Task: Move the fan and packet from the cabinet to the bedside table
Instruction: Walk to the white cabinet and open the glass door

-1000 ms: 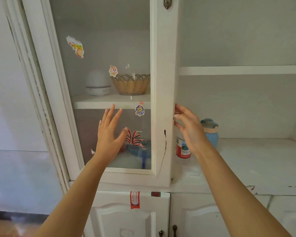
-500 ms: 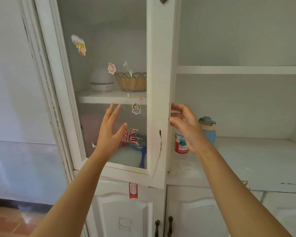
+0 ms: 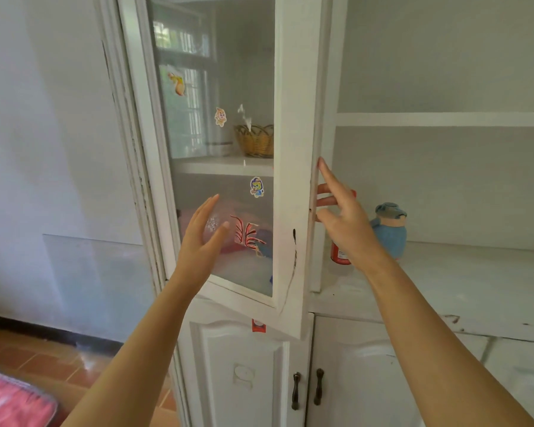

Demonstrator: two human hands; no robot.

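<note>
Fingers of the right hand (image 3: 346, 223) curl round the free edge of the glass cabinet door (image 3: 293, 180), the index finger lying straight up along the wood, so that hand has a loose hold on the door and on nothing else. The door stands partly swung out toward the person, hinged on the left side of the cabinet.

The left hand (image 3: 202, 238) is spread flat and empty in front of the pane, palm toward the glass; whether it touches the glass I cannot tell.

Behind the pane, on the lower shelf, lie the things the task wants. A pinkish, crinkly shape I take for the packet (image 3: 221, 232) sits directly behind the left hand, and a blue shape low at the right of the pane (image 3: 264, 249) looks like part of the fan, though stickers and reflections blur it and its long axis cannot be read. On the shelf above stands a wicker basket (image 3: 255, 141).

Both items lie beyond the glass from the left hand, so it cannot get at them from there. The way in seems to be round the door's free edge, where the right hand is; once the door is wider, that hand looks nearer the gap.
</note>
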